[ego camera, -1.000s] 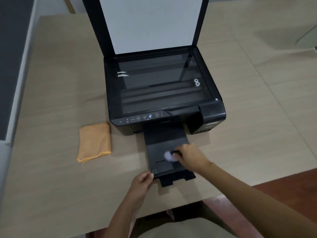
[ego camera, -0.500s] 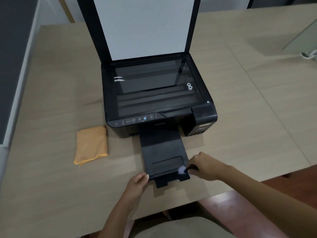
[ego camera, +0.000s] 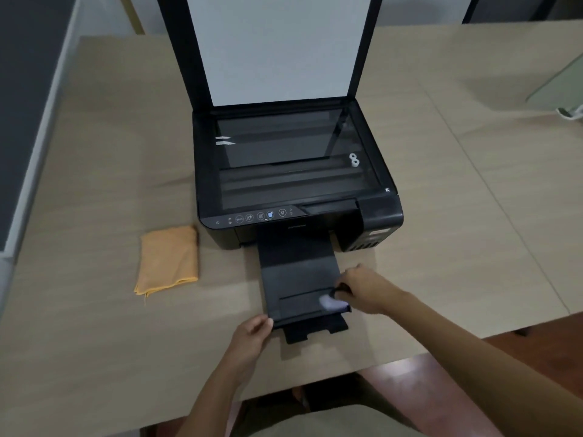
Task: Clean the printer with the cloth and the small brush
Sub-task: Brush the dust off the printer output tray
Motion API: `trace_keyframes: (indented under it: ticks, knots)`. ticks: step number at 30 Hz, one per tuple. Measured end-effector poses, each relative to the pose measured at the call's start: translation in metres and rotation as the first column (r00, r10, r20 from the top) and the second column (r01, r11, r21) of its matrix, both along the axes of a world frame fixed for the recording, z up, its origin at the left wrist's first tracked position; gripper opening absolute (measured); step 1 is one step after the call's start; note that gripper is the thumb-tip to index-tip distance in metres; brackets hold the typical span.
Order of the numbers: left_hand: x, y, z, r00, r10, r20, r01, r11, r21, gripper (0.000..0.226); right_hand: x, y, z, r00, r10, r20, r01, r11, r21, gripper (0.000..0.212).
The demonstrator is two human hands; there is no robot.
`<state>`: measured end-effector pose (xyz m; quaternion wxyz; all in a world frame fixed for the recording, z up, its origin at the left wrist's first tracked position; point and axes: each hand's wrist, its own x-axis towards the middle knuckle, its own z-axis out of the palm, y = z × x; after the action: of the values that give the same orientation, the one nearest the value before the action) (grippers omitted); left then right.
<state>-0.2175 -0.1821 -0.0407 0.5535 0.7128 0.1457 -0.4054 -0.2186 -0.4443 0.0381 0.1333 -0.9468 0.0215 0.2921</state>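
Note:
A black printer (ego camera: 296,184) stands on the table with its scanner lid (ego camera: 277,48) raised and its output tray (ego camera: 299,279) pulled out toward me. My right hand (ego camera: 366,287) grips a small black brush with white bristles (ego camera: 331,302) that rest on the tray's right front part. My left hand (ego camera: 252,334) pinches the tray's front left corner. A folded orange cloth (ego camera: 168,258) lies flat on the table to the left of the printer, apart from both hands.
The beige table (ego camera: 94,342) ends just in front of the tray, with my lap below the edge. A dark panel (ego camera: 22,105) runs along the left side. A pale object (ego camera: 561,86) lies at the far right edge.
My right hand swept the brush from the tray's middle out to its front right corner, then slightly back. My left hand has stayed at the tray's front left corner.

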Motion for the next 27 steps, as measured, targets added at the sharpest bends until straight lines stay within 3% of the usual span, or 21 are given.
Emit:
trace_keyframes:
  ticks: [3,4,6,8,10,11,14,15,16,18,20,22,24,25,27]
  knots:
    - [0.001,0.0,0.002,1.0,0.006,-0.015,-0.006,1.0,-0.007,0.042,0.028,0.001,-0.004,0.914,-0.233,0.331,0.248,0.969,-0.004,0.027]
    - [0.001,0.0,0.003,1.0,0.004,-0.023,-0.004,1.0,-0.009,0.04,0.04,0.005,-0.003,0.883,-0.283,0.373,0.311,0.95,-0.016,0.027]
    - [-0.001,0.0,0.002,0.999,-0.004,-0.031,0.003,1.0,-0.012,0.032,0.049,0.016,-0.005,0.931,-0.223,0.29,0.253,0.965,-0.073,0.026]
    - [-0.002,0.001,0.001,0.999,0.01,-0.039,-0.01,1.0,-0.005,0.02,0.035,0.034,-0.008,0.991,-0.015,0.131,0.013,1.0,0.012,0.024]
    - [0.0,0.001,0.003,0.998,0.034,-0.049,-0.035,0.999,-0.004,0.011,0.011,0.048,-0.005,0.984,0.173,-0.043,-0.166,0.978,0.126,0.025]
    - [0.001,0.0,0.004,0.998,0.031,-0.049,-0.031,1.0,-0.001,0.016,0.01,0.046,-0.004,0.985,0.165,-0.048,-0.158,0.98,0.124,0.028]
    - [0.0,-0.002,0.004,0.999,0.006,-0.043,-0.007,1.0,-0.008,0.017,0.04,0.022,-0.004,0.97,-0.195,0.148,0.201,0.979,-0.031,0.033]
    - [-0.001,-0.002,0.002,0.999,0.005,-0.041,-0.005,1.0,-0.008,0.012,0.045,0.02,-0.004,0.954,-0.228,0.196,0.247,0.966,-0.078,0.03]
    - [-0.003,-0.001,0.001,0.999,0.0,-0.034,0.0,1.0,-0.006,0.01,0.045,0.026,-0.004,0.965,-0.179,0.194,0.2,0.975,-0.098,0.027]
    - [-0.002,0.001,0.001,1.0,-0.01,-0.007,0.01,1.0,-0.006,0.017,0.035,0.051,-0.006,0.999,0.046,0.012,-0.046,0.999,0.003,0.022]
    - [0.001,0.0,0.004,1.0,-0.011,0.005,0.011,1.0,-0.009,0.026,0.019,0.066,-0.006,0.979,0.157,-0.129,-0.14,0.982,0.13,0.021]
    - [0.003,-0.002,0.008,1.0,-0.018,-0.005,0.018,1.0,-0.003,0.031,0.03,0.051,-0.004,0.999,-0.002,0.038,-0.001,0.997,0.074,0.022]
    - [0.001,-0.002,0.011,1.0,-0.014,-0.018,0.014,1.0,0.001,0.035,0.04,0.033,-0.003,0.945,-0.194,0.264,0.208,0.978,-0.027,0.022]
    - [-0.001,-0.002,0.011,1.0,-0.014,-0.019,0.014,1.0,0.003,0.036,0.037,0.031,-0.005,0.94,-0.198,0.279,0.225,0.972,-0.069,0.022]
    - [-0.001,-0.002,0.011,1.0,-0.016,-0.007,0.016,1.0,0.013,0.037,0.024,0.045,-0.009,0.992,-0.023,0.126,0.031,0.998,-0.061,0.022]
